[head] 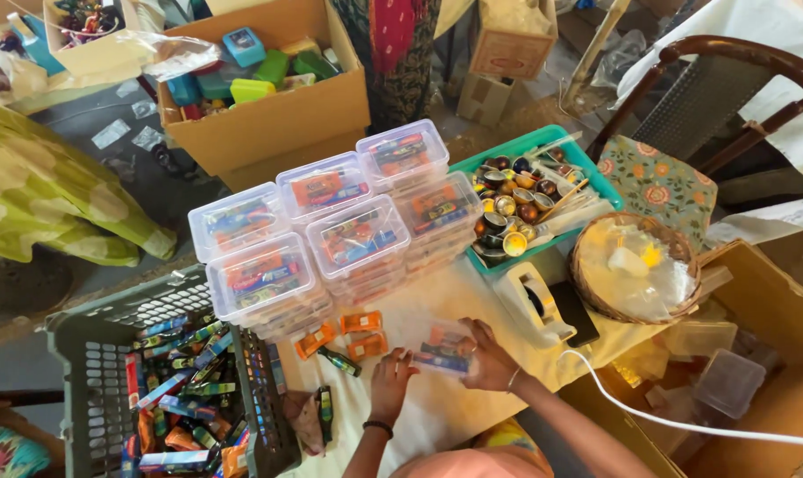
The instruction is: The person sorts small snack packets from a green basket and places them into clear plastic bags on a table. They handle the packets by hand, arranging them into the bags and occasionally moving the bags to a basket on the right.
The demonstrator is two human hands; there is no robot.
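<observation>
Here I see both hands working at one small clear plastic box (441, 347) on the cloth-covered desk (437, 412). The right hand (490, 358) is closed around the box's right side, and the left hand (389, 381) rests with its fingers curled at the box's left corner; I cannot tell whether that one actually grips it. The box holds colourful items and sits just in front of the stacked clear boxes (331, 230), which are filled alike. Left of the box lie three orange packets (353, 335) and a dark green tube (340, 361). Right of the box stands a white tape dispenser (532, 305), and beyond that a round woven basket (633, 265). Behind the dispenser is a teal tray (543, 142) of small round tins. Far left of the box, a grey crate (96, 376) holds many packets.
</observation>
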